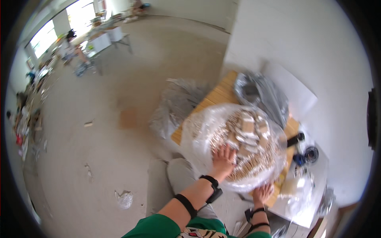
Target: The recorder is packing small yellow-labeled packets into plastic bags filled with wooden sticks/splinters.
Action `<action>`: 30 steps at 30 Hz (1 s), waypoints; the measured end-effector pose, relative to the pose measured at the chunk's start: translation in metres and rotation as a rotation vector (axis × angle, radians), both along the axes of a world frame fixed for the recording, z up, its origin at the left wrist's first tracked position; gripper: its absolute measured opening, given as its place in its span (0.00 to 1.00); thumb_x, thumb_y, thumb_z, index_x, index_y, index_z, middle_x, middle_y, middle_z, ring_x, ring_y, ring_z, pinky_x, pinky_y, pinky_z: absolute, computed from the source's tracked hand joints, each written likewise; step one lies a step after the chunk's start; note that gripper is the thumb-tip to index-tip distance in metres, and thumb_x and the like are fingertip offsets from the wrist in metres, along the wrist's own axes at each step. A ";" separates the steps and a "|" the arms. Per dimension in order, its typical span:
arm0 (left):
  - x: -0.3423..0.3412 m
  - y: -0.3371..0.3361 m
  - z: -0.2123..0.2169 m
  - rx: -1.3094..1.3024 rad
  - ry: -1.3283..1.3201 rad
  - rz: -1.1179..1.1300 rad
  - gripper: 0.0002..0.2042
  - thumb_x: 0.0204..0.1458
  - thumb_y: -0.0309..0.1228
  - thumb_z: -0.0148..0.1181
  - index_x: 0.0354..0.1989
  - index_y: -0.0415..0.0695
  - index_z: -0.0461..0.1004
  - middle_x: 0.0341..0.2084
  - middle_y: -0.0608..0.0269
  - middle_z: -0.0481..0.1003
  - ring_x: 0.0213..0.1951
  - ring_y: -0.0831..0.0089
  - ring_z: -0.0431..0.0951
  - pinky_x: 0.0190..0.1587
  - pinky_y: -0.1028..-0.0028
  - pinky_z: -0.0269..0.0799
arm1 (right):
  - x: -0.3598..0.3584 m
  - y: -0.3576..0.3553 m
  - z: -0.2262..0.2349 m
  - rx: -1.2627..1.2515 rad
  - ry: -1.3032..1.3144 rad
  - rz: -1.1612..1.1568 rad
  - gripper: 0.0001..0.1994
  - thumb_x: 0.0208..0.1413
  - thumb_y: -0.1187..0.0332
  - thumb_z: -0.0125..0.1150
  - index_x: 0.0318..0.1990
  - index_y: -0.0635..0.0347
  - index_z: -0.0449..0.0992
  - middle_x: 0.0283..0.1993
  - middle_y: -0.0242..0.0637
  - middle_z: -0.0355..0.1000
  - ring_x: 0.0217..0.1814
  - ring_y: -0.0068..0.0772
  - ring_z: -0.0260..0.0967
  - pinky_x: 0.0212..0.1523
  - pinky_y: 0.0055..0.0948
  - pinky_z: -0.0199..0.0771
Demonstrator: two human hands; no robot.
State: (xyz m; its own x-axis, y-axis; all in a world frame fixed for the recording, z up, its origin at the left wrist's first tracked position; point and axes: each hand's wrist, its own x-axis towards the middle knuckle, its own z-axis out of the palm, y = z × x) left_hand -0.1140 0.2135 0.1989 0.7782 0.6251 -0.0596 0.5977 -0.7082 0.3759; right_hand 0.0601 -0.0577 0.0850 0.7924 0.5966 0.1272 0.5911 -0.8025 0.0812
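A large clear plastic bag (200,148) lies spread wide on a wooden board, filled with many short light-brown sticks (254,166). On top of the sticks is a heap of small tan packets (248,126), some wrapped in clear film. My left hand (224,160) rests inside the bag with fingers spread, at the lower left of the heap, touching the sticks and nearest packets. At the bag's near right edge, my right hand (263,193) lies with fingers stretched out against the plastic and the board. Neither hand visibly grasps anything.
The wooden board (222,93) stands beside a white wall. A grey plastic bag (264,93) sits behind. To the right, a white table (308,214) holds a small black fan (311,154) and clear plastic bags (299,194). Grey plastic sheeting (174,107) lies on the left.
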 end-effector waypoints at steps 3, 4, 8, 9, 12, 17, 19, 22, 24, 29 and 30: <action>0.001 -0.008 -0.012 0.027 0.029 -0.023 0.33 0.55 0.50 0.47 0.66 0.51 0.48 0.67 0.49 0.39 0.68 0.49 0.37 0.64 0.45 0.31 | -0.001 0.009 0.016 0.095 0.017 0.021 0.25 0.52 0.55 0.44 0.54 0.60 0.69 0.64 0.44 0.58 0.72 0.41 0.41 0.69 0.48 0.30; 0.001 0.002 -0.013 0.048 0.031 0.013 0.33 0.55 0.50 0.46 0.67 0.51 0.47 0.67 0.49 0.38 0.68 0.50 0.36 0.64 0.45 0.30 | 0.000 0.010 0.012 0.034 0.055 -0.008 0.26 0.52 0.54 0.44 0.55 0.59 0.68 0.65 0.43 0.56 0.71 0.40 0.43 0.68 0.49 0.31; 0.001 -0.015 -0.024 0.065 0.098 0.009 0.34 0.52 0.51 0.50 0.66 0.54 0.49 0.67 0.51 0.40 0.67 0.50 0.40 0.64 0.46 0.30 | -0.015 -0.005 0.018 0.151 0.045 0.021 0.29 0.52 0.53 0.46 0.58 0.61 0.64 0.62 0.50 0.60 0.67 0.48 0.50 0.66 0.54 0.38; 0.014 -0.024 -0.021 0.024 0.099 -0.017 0.34 0.52 0.51 0.49 0.67 0.56 0.48 0.68 0.53 0.37 0.68 0.51 0.36 0.65 0.47 0.27 | -0.005 -0.031 -0.002 0.130 -0.078 -0.013 0.29 0.52 0.52 0.45 0.58 0.61 0.64 0.62 0.51 0.59 0.65 0.51 0.52 0.65 0.57 0.39; 0.001 -0.024 -0.014 -0.023 0.160 0.038 0.34 0.53 0.53 0.48 0.67 0.58 0.46 0.68 0.56 0.35 0.68 0.53 0.32 0.65 0.48 0.24 | -0.043 -0.005 0.048 0.045 -0.196 0.053 0.22 0.59 0.51 0.37 0.50 0.51 0.72 0.53 0.35 0.67 0.60 0.39 0.54 0.58 0.51 0.48; 0.005 -0.020 -0.001 0.004 0.172 0.047 0.34 0.54 0.53 0.46 0.67 0.57 0.46 0.68 0.55 0.35 0.68 0.53 0.33 0.65 0.48 0.25 | -0.015 -0.020 0.000 0.196 -0.101 0.058 0.26 0.56 0.52 0.41 0.58 0.58 0.65 0.63 0.42 0.60 0.67 0.49 0.51 0.66 0.56 0.34; -0.002 -0.016 0.001 -0.021 0.202 0.091 0.34 0.54 0.53 0.45 0.68 0.57 0.44 0.68 0.54 0.34 0.69 0.53 0.32 0.65 0.48 0.25 | -0.017 -0.010 0.008 0.241 -0.047 0.103 0.26 0.58 0.53 0.39 0.58 0.59 0.64 0.63 0.41 0.59 0.68 0.47 0.49 0.67 0.56 0.34; 0.009 -0.017 0.000 -0.033 0.252 0.077 0.35 0.55 0.54 0.44 0.68 0.58 0.40 0.68 0.56 0.31 0.69 0.53 0.30 0.65 0.48 0.24 | -0.006 -0.017 -0.001 0.286 -0.020 0.052 0.24 0.59 0.57 0.40 0.59 0.59 0.62 0.64 0.41 0.57 0.70 0.42 0.46 0.68 0.52 0.34; 0.014 -0.018 0.000 -0.039 0.267 0.073 0.36 0.55 0.55 0.43 0.68 0.58 0.39 0.68 0.56 0.30 0.69 0.53 0.30 0.65 0.49 0.24 | 0.002 -0.025 -0.014 0.348 -0.111 0.096 0.23 0.58 0.59 0.41 0.59 0.61 0.61 0.64 0.43 0.57 0.70 0.43 0.45 0.68 0.52 0.35; 0.014 -0.017 -0.001 -0.065 0.275 0.070 0.36 0.55 0.55 0.44 0.68 0.59 0.38 0.68 0.57 0.29 0.68 0.53 0.28 0.65 0.49 0.22 | 0.006 -0.032 -0.023 0.499 -0.208 0.173 0.24 0.53 0.65 0.46 0.57 0.64 0.58 0.61 0.46 0.58 0.70 0.46 0.45 0.68 0.53 0.37; 0.014 -0.018 -0.001 -0.052 0.255 0.065 0.36 0.55 0.54 0.45 0.68 0.58 0.39 0.68 0.56 0.30 0.68 0.52 0.28 0.65 0.48 0.23 | 0.008 -0.033 -0.023 0.484 -0.210 0.166 0.25 0.51 0.64 0.47 0.57 0.64 0.57 0.61 0.46 0.57 0.70 0.47 0.45 0.68 0.53 0.36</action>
